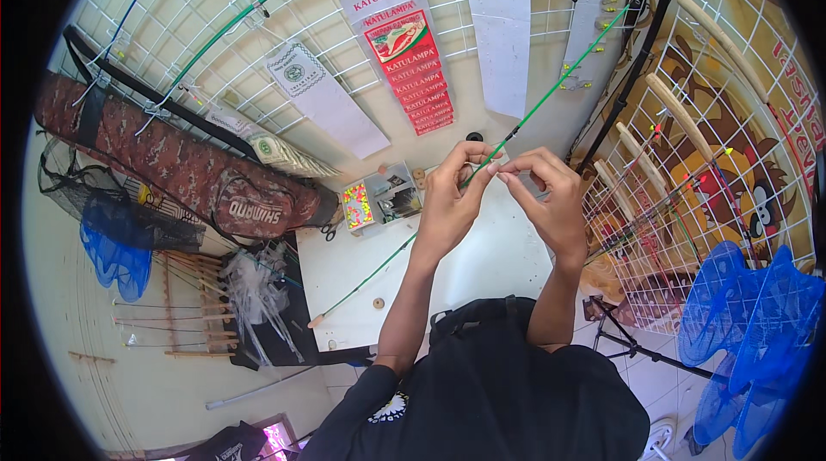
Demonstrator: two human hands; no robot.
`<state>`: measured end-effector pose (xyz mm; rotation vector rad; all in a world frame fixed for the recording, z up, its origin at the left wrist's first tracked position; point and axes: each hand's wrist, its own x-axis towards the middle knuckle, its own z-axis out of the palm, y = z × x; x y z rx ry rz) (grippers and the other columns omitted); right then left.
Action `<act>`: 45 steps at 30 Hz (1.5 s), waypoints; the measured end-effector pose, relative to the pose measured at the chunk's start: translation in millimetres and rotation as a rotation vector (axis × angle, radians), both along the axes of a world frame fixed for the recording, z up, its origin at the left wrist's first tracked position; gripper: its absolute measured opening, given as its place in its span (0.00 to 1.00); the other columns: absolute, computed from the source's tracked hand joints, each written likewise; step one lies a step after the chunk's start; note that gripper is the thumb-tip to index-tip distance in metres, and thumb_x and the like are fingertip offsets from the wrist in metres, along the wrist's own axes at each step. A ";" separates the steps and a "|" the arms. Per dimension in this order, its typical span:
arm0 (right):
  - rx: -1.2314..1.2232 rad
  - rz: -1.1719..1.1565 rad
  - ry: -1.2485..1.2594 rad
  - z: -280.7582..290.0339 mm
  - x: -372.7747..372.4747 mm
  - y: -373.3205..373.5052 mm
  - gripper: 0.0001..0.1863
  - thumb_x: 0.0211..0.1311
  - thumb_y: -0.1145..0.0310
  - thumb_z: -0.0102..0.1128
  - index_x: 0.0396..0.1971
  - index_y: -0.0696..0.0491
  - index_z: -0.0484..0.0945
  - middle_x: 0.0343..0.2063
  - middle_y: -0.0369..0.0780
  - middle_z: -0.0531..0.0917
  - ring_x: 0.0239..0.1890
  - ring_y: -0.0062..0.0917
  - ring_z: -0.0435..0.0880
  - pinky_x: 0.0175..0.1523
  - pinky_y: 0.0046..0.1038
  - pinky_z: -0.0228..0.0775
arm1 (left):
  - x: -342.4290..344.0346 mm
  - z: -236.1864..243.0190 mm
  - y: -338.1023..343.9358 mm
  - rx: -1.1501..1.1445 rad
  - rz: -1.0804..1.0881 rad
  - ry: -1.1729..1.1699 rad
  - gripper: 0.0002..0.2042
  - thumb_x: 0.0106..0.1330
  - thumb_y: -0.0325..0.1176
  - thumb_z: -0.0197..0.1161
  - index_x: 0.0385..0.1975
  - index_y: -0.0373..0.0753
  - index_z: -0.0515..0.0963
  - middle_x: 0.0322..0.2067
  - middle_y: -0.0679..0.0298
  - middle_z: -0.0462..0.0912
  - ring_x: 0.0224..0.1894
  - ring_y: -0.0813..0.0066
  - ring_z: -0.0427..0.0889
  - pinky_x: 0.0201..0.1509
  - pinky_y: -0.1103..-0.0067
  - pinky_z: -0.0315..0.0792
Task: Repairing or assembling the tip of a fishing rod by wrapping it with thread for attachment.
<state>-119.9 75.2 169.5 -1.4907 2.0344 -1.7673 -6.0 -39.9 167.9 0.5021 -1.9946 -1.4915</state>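
Note:
A thin green fishing rod (pixel 561 76) slants across the white table (pixel 482 267), from a pale handle tip at the lower left up to the top right. My left hand (pixel 451 203) is closed around the rod near its middle, thumb and forefinger pinched together. Close beside it, my right hand (pixel 553 203) is closed in a pinch, its fingertips almost meeting those of the left. Whatever lies between the right fingertips is too small to make out. A dark band shows on the rod just above my left hand.
Left of my hands stand a box of bright coloured beads (pixel 357 205) and an open box of small parts (pixel 394 190). Scissors (pixel 328 232) and a small wooden ring (pixel 379 303) lie on the table. A camouflage rod bag (pixel 185 160) hangs left; blue nets (pixel 748 332) hang right.

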 end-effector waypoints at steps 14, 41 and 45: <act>-0.247 -0.179 -0.075 -0.1 1.6 -3.6 0.03 0.56 0.78 0.63 0.31 0.60 0.80 0.28 0.36 0.79 0.29 0.15 0.75 0.32 0.18 0.65 | 0.6 -2.2 1.3 -0.175 0.099 -0.008 0.09 0.65 0.30 0.64 0.42 0.34 0.80 0.33 0.73 0.68 0.22 0.93 0.56 0.26 0.88 0.53; -0.372 -0.319 -0.144 -12.4 3.6 -16.3 0.05 0.53 0.77 0.68 0.31 0.56 0.83 0.27 0.33 0.80 0.23 0.14 0.64 0.28 0.19 0.56 | 2.6 -1.4 3.8 -0.163 0.079 0.014 0.08 0.68 0.29 0.61 0.42 0.34 0.80 0.33 0.72 0.68 0.25 0.92 0.59 0.29 0.88 0.56; -0.390 -0.279 -0.187 -13.9 3.6 -16.6 0.05 0.52 0.77 0.69 0.31 0.56 0.84 0.27 0.34 0.80 0.23 0.14 0.64 0.28 0.19 0.55 | 0.9 -4.4 4.9 -0.181 0.075 0.035 0.08 0.67 0.29 0.61 0.42 0.33 0.80 0.33 0.71 0.68 0.25 0.91 0.60 0.30 0.88 0.57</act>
